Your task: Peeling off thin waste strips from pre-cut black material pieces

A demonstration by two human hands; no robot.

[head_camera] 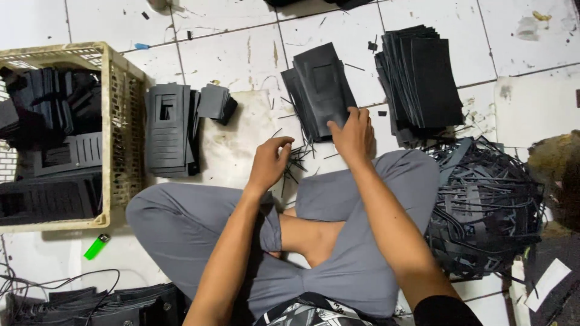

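I sit cross-legged on a white tiled floor. My right hand (353,134) rests with spread fingers on the near edge of a small pile of black die-cut sheets (317,87) in front of me. Just left of that pile my left hand (269,162) hovers with curled fingers over thin black offcut strips (297,162) and holds nothing that I can see. A larger fanned stack of black sheets (420,78) lies to the right of the pile.
A beige plastic crate (124,121) with black pieces stands at the left. Beside it lies a stack of slotted black pieces (169,130). A tangled heap of black scrap frames (489,205) sits at my right knee. A green lighter (96,246) lies near left.
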